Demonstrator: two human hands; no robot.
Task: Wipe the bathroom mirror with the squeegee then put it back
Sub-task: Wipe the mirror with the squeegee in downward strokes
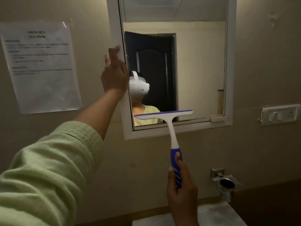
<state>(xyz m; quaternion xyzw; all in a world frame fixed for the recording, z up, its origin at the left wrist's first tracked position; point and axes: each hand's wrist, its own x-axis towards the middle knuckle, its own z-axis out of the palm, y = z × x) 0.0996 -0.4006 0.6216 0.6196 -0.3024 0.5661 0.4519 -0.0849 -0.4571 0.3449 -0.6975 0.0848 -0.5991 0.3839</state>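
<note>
Two hands are busy, both yours. Nearest, your right hand (182, 190) is closed round the blue handle of the squeegee (171, 132), thumb laid up the grip. From that hand the tool runs up and a little left, its long axis near upright. The blade lies crosswise, slightly tilted, over the lower left of the mirror (195, 70), just above the bottom rail. Whether the rubber edge presses the glass cannot be told.

Your left hand (114, 75), reaching out of a green sleeve (48, 160), holds the left edge of the mirror frame (114, 30). Its thumb is outside and its fingers lie over the front, higher than the blade. So the right hand is the one to draw the blade. The glass above and to the right of it is probably what remains to wipe.

Low down, a pale surface (216, 212), perhaps a basin, is cut off by the picture's edge. The squeegee's resting place is not in view. The print on the wall notice (42, 67) is too blurred to read.
</note>
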